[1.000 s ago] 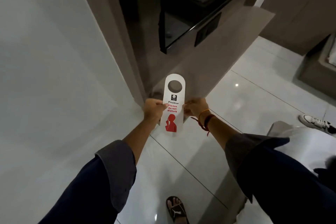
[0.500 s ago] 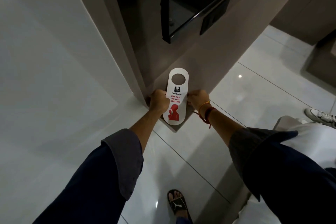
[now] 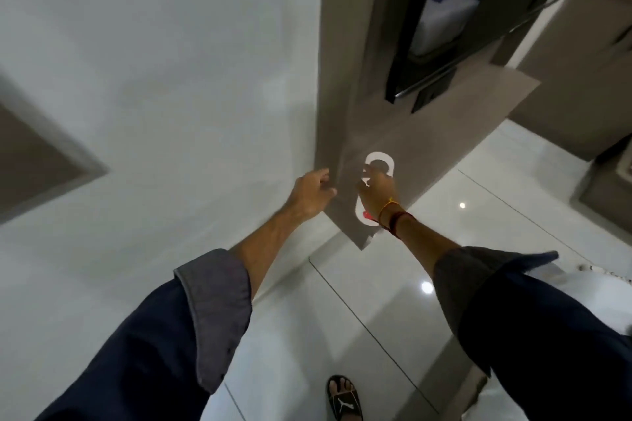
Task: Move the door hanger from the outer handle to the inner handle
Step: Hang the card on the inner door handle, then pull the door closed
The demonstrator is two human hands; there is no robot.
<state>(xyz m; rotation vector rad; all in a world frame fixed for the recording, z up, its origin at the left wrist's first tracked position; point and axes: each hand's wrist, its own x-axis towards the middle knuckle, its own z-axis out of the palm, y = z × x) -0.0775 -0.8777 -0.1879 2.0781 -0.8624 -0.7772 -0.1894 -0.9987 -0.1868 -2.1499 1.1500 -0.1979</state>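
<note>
The white door hanger (image 3: 388, 162) with red print is held upright in front of the taupe door (image 3: 427, 143). My right hand (image 3: 376, 193) is shut on it and covers its middle, so only the looped top and a bit of the lower end show. My left hand (image 3: 313, 196) has its fingers apart and holds nothing; its fingertips are at the door's edge (image 3: 337, 161), just left of the hanger. No door handle is visible in this view.
A white glossy wall (image 3: 154, 79) fills the left. Glossy white floor tiles (image 3: 342, 318) lie below, with my sandalled foot (image 3: 343, 398) at the bottom. A dark glass panel (image 3: 410, 55) shows beyond the door. A taupe panel (image 3: 30, 161) sits at far left.
My left hand has let go of the hanger and moved left to the door's edge. My right hand now holds the hanger alone, covering its middle. The view has swung left.
</note>
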